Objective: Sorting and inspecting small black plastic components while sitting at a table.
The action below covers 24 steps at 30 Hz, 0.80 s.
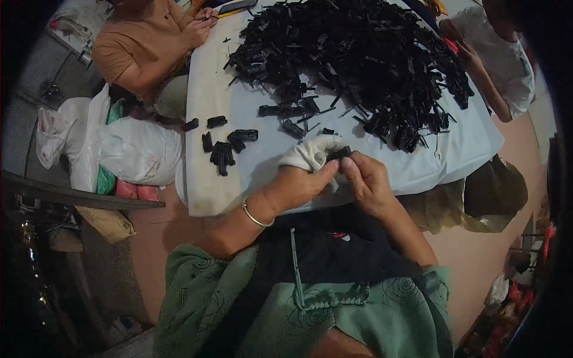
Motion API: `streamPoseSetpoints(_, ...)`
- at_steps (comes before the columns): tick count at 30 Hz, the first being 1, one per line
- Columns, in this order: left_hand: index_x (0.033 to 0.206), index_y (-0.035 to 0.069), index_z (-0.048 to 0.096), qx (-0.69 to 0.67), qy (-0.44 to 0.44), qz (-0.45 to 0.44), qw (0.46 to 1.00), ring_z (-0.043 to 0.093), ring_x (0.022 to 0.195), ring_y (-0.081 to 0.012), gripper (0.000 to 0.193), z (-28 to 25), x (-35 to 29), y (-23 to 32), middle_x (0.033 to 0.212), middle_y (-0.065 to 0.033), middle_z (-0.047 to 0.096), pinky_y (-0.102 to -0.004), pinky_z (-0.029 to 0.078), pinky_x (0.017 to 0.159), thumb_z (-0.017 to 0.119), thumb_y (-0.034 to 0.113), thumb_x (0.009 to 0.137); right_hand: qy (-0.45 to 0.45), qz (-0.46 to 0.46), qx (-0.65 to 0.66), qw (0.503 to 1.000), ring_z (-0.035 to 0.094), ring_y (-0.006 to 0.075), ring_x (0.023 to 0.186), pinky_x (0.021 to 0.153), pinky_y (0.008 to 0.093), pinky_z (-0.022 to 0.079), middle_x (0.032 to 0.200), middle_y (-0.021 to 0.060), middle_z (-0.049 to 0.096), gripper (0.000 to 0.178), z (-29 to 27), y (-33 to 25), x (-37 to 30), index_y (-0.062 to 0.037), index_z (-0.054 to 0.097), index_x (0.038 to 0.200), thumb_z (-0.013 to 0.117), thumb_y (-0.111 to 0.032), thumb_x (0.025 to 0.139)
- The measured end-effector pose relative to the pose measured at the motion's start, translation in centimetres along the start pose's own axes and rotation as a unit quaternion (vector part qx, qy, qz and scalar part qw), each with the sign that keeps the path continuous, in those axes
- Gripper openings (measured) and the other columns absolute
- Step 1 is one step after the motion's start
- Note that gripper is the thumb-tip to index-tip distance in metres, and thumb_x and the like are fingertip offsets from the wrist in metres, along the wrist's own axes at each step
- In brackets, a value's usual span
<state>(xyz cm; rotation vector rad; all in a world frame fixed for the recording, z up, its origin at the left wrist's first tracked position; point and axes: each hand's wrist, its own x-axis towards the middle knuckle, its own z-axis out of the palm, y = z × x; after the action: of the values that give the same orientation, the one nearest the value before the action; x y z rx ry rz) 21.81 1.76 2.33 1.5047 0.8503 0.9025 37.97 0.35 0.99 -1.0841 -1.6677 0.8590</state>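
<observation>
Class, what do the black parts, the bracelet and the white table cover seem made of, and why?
Black parts: probably moulded plastic, semi-gloss; small highlights.
Bracelet: likely polished metal; smooth, pale sheen.
Cover: plastic sheet or fabric, fairly dull; soft creases fit either.

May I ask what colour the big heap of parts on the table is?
The heap is black, shown in the head view, the only one.

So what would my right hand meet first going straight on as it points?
Likely the white cloth on your left hand, just past the dark piece you're holding; depth is unclear.
</observation>
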Motion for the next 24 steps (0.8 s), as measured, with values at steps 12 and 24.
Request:
streamPoseSetpoints(12,0.113,-0.002,0.047,0.261,0.098,0.181,0.943,0.056,0.068,-0.0176,0.032,0.9,-0.3,-0.4,0.085,-0.0093,0.059,-0.0287,0.047,0.066,0.052,0.007,0.083,0.002,0.087,0.072,0.994,0.036,0.0106,0.052,0.047,0.0283,0.035,0.054,0.009,0.044,0.029,0.9,0.2,-0.5,0.0021,0.05,0.07,0.05,-0.019,0.09)
streamPoseSetpoints(24,0.125,0.003,0.036,-0.159,0.062,-0.038,0.985,0.05,0.067,-0.0053,0.038,-0.7,0.1,0.0,0.087,-0.0022,0.053,-0.0195,0.043,0.057,0.046,0.006,0.088,-0.044,0.008,-0.062,0.997,0.054,0.0173,0.062,0.058,0.0283,0.044,0.071,0.011,0.059,0.013,-1.7,0.0,0.4,0.0022,0.061,0.088,0.061,-0.006,0.078)
